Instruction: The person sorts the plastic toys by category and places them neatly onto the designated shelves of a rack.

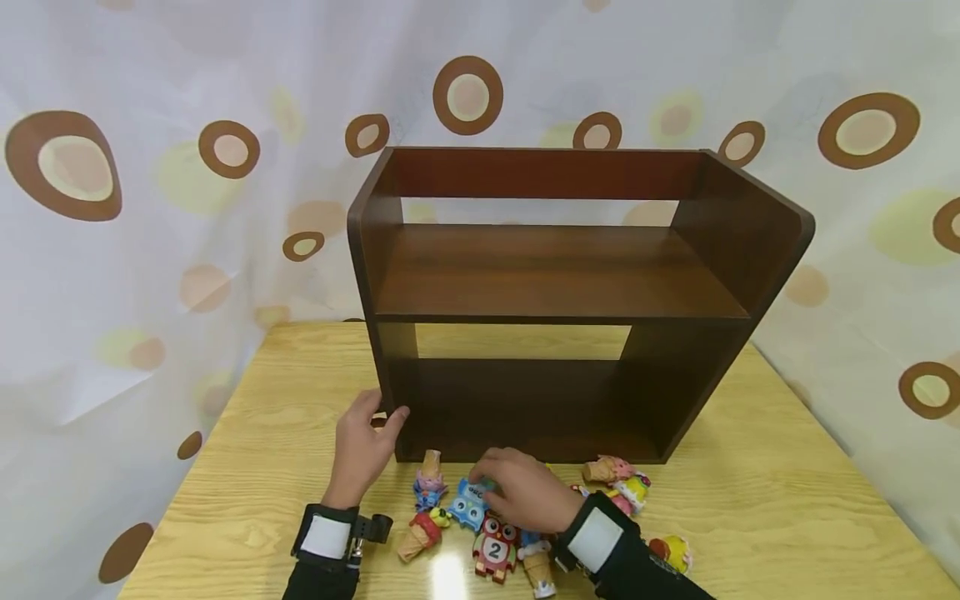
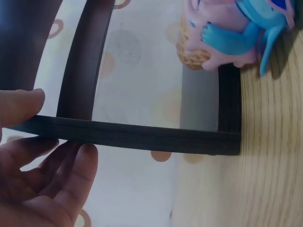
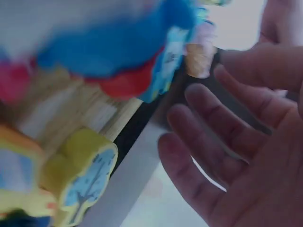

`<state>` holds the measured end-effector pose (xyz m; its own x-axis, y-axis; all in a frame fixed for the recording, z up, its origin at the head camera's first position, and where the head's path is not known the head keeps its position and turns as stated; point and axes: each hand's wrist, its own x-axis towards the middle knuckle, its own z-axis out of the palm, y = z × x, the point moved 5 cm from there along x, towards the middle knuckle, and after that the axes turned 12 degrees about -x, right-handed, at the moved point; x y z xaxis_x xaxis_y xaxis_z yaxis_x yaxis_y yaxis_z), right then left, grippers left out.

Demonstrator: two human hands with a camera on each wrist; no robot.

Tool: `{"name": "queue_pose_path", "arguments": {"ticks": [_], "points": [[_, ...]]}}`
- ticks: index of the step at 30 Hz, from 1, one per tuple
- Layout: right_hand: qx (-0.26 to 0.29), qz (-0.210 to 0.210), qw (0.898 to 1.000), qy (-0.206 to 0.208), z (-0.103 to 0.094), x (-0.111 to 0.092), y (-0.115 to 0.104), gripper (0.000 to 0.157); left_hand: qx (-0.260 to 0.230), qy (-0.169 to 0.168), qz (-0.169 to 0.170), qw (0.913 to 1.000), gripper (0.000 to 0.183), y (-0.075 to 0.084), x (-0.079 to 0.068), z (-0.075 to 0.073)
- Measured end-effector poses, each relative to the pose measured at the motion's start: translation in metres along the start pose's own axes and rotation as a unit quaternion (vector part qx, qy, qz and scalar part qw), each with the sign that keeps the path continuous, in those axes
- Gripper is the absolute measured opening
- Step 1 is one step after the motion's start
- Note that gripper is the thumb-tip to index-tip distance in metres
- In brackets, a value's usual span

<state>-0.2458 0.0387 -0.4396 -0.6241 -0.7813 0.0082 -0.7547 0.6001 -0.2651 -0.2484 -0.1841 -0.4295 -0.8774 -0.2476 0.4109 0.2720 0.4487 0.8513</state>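
A dark brown two-tier shelf stands on the wooden table. My left hand grips the front edge of its left side panel, thumb on the inner face and fingers outside, as the left wrist view shows. My right hand is over the toys in front of the shelf, its fingers loosely bent. In the right wrist view nothing lies between those fingers. Just left of that hand lies a blue owl toy with lettering. Below it is a red owl toy marked 2.
Ice-cream-cone figures lie around the owls, including a pink and blue one, a red-topped one and one near the right wrist. More toys lie to the right. A yellow tree-shaped piece shows in the right wrist view.
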Motion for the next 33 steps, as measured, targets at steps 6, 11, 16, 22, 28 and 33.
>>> {"name": "queue_pose_path", "arguments": {"ticks": [6, 11, 16, 22, 28, 33], "points": [[-0.092, -0.026, 0.993, -0.069, 0.012, 0.015, -0.002, 0.033, -0.024, -0.008, -0.022, 0.9994, 0.037, -0.004, 0.0, 0.004], [-0.125, -0.051, 0.988, -0.076, 0.013, 0.016, 0.0, 0.046, -0.038, -0.005, -0.025, 0.9989, 0.036, -0.003, 0.001, 0.005], [-0.139, -0.036, 0.985, -0.092, 0.01, 0.019, 0.007, 0.047, -0.04, -0.008, -0.023, 0.9989, 0.036, -0.002, 0.003, 0.006], [-0.073, 0.013, 0.995, -0.071, 0.009, 0.02, 0.013, 0.038, -0.042, -0.011, -0.035, 0.9984, 0.037, -0.002, 0.002, 0.005], [-0.029, 0.021, 0.999, -0.04, 0.007, 0.022, 0.017, 0.035, -0.04, -0.004, -0.038, 0.9985, 0.037, -0.003, 0.002, 0.0], [-0.001, 0.008, 1.0, -0.026, 0.007, 0.023, 0.019, 0.032, -0.043, -0.002, -0.054, 0.9976, 0.037, -0.008, -0.002, -0.003]]}}
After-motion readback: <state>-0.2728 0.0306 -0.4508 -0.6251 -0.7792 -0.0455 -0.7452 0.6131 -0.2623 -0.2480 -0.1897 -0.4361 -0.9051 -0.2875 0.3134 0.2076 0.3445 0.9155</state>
